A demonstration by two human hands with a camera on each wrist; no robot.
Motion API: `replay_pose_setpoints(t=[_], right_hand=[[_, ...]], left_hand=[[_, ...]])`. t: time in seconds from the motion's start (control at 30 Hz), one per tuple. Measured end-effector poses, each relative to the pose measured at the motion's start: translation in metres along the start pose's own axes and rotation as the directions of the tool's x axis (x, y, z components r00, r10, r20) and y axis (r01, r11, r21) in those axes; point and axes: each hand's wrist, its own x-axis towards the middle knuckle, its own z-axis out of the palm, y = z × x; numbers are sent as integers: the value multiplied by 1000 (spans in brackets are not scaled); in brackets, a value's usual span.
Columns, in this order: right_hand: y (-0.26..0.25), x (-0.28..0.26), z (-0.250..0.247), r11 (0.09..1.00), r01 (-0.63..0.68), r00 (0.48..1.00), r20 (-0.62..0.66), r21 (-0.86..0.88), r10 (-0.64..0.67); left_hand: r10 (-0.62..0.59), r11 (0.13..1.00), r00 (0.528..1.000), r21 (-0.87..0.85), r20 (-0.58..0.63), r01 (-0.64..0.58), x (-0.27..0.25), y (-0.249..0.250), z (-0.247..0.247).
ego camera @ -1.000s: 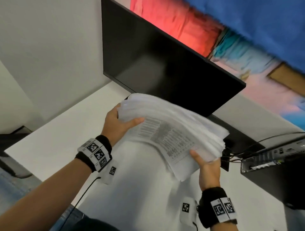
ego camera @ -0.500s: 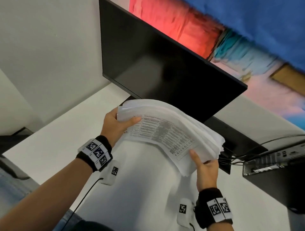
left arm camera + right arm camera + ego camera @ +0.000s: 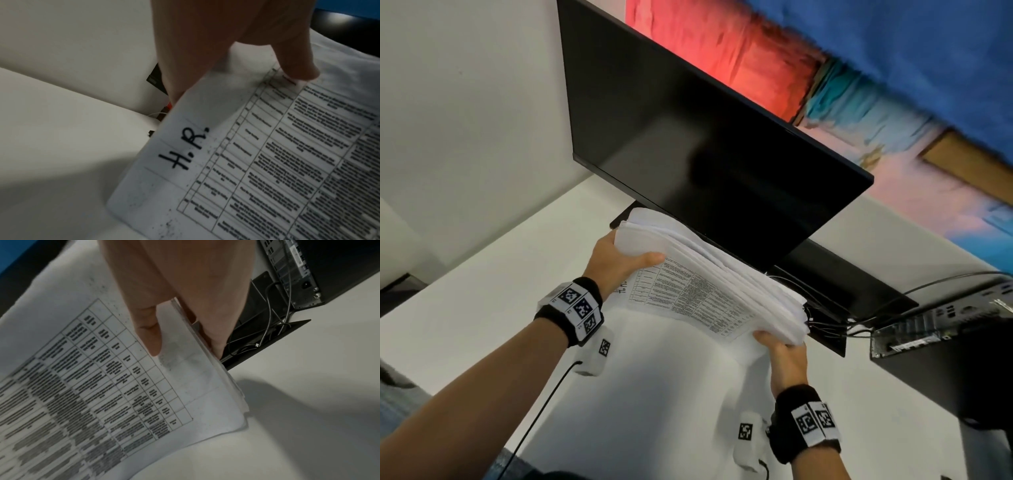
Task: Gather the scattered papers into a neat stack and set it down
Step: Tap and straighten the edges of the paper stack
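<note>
Two hands hold one thick stack of papers (image 3: 709, 284) up off the white worktop (image 3: 482, 308), just in front of the dark monitor (image 3: 705, 154). The left hand (image 3: 616, 263) grips the far-left corner, thumb curled over the top sheet and fingers hidden beneath. The right hand (image 3: 787, 359) pinches the near-right corner, thumb on the printed table, fingers under the pile. The stack sags between them and its right edge is fanned, the sheets stepped rather than flush. To finish well, I'd say tip the pile onto one long edge and tap it on the worktop with both grips loosened so the sheets settle, then turn it and tap a short edge. Lower it flat onto bare worktop, well away from the cables (image 3: 835, 325) and the computer box (image 3: 945, 335) at the right, and slide the fingers out sideways.
</note>
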Motion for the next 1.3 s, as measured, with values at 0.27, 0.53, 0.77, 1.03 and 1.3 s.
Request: replay_pose_setpoints(t=[0.27, 0.53, 0.77, 1.03, 1.3], right_hand=[[7, -24, 10, 951, 196, 967, 211, -239, -146], [24, -27, 1, 992, 96, 995, 9, -86, -95], [40, -19, -8, 984, -149, 987, 46, -99, 154], [7, -57, 41, 815, 528, 791, 486, -239, -370], [34, -40, 20, 864, 174, 924, 383, -473, 23]], left_hand=[[-82, 995, 996, -62, 23, 83, 2, -12, -5], [-49, 994, 999, -97, -2, 49, 2, -16, -9], [-37, 992, 998, -119, 42, 42, 2, -15, -10], [-71, 974, 997, -216, 13, 72, 6, -23, -11], [-77, 976, 996, -200, 46, 85, 9, -16, -17]])
